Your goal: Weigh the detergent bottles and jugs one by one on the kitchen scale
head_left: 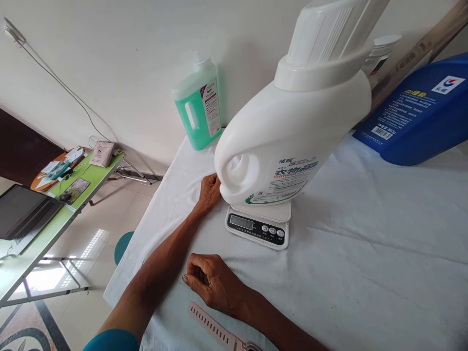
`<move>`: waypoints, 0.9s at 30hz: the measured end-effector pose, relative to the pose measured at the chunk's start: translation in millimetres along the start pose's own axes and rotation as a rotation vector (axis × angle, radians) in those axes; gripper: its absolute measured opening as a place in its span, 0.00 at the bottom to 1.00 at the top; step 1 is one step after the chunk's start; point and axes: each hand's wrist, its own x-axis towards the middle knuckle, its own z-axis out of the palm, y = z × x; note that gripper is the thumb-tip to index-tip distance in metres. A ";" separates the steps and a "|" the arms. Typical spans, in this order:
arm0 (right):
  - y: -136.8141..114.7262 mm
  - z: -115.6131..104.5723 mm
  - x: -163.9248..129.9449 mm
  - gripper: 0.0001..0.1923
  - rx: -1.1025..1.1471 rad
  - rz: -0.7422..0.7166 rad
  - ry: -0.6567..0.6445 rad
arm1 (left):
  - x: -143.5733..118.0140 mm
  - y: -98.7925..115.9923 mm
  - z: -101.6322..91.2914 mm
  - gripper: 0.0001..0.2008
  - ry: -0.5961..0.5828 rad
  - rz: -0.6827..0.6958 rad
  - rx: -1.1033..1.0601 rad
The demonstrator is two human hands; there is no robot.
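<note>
A large white laundry detergent jug (288, 126) with a ribbed white cap stands on a small white digital scale (258, 229). The scale's display looks blank. My left hand (209, 191) rests on the cloth against the left side of the jug's base, beside the scale. Its fingers are mostly hidden behind the jug. Nearer to me, my right hand (215, 285) lies on the cloth with its fingers curled in, and nothing shows in it. Just below that hand is a pale pink watch strap (212, 324), cut off by the bottom edge.
A bottle of green liquid (197, 105) stands by the wall at the back left. At the right are a blue bottle (413, 112) and, behind it, a clear jar (380, 53). White cloth (358, 253) covers the table. Across the floor is a green desk (78, 192) with a laptop (25, 214).
</note>
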 end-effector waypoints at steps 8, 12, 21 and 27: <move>-0.6 -0.3 0.9 0.08 -0.003 0.005 0.000 | 2.3 -1.1 -1.0 0.22 0.044 -0.014 -0.049; -1.4 -0.9 1.2 0.08 0.015 0.017 0.005 | 2.4 27.9 -6.7 0.23 0.146 0.068 -0.142; -3.6 -1.8 0.4 0.08 0.077 0.054 -0.006 | -25.1 101.5 2.9 0.30 0.056 0.212 -0.243; -1.6 -1.5 1.4 0.09 0.050 0.046 0.003 | -17.3 119.0 12.2 0.28 0.002 0.244 -0.220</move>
